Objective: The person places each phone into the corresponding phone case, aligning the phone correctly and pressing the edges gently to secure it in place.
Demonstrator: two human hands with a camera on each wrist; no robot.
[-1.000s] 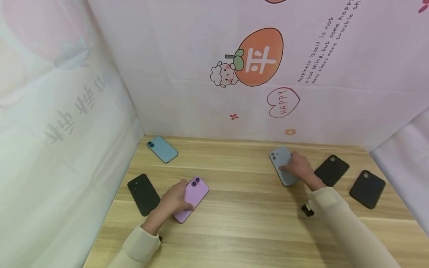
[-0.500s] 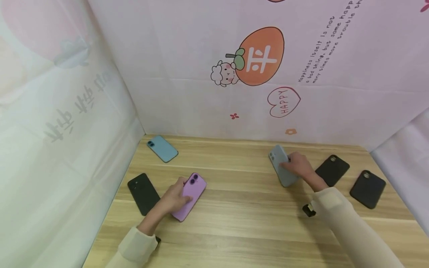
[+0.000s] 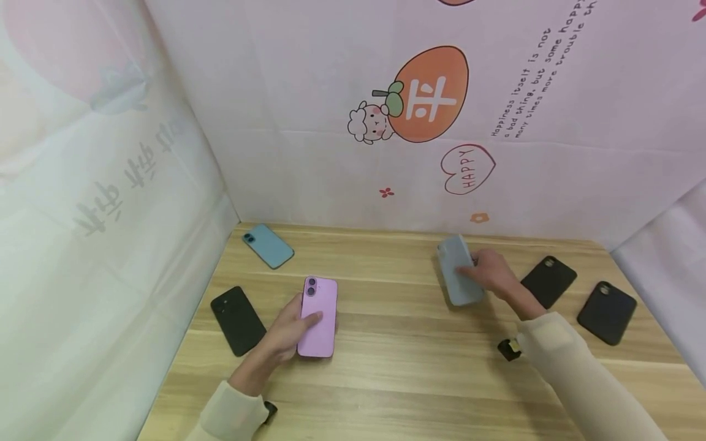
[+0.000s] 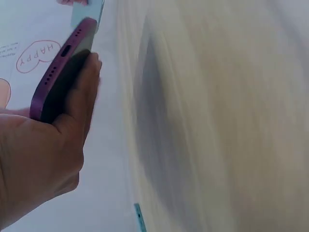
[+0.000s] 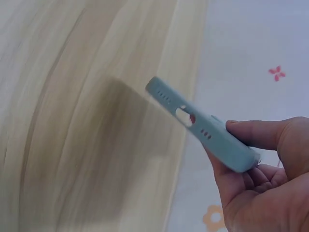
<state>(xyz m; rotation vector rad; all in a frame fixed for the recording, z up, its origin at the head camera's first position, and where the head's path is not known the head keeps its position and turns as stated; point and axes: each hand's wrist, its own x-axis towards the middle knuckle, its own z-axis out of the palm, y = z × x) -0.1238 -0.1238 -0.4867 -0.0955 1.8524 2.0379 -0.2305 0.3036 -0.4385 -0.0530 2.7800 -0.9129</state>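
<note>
Both hands are full and well apart here. Left hand (image 3: 287,331) has a solid grip on a lilac phone (image 3: 325,300), thumb across its back, held up off the desk (image 3: 397,380) over the left half. Right hand (image 3: 491,272) is pinching a pale blue case (image 3: 456,278) up near the far edge, right of middle, also off the wood. You can see the port cutouts in its end from the right wrist cam. Blue phone (image 3: 268,245) lies in the far left corner, a black phone-shaped thing (image 3: 239,321) by the left edge, couldn't tell you if it's phone or case. Two black cases (image 3: 607,313) sit toward the right edge.
</note>
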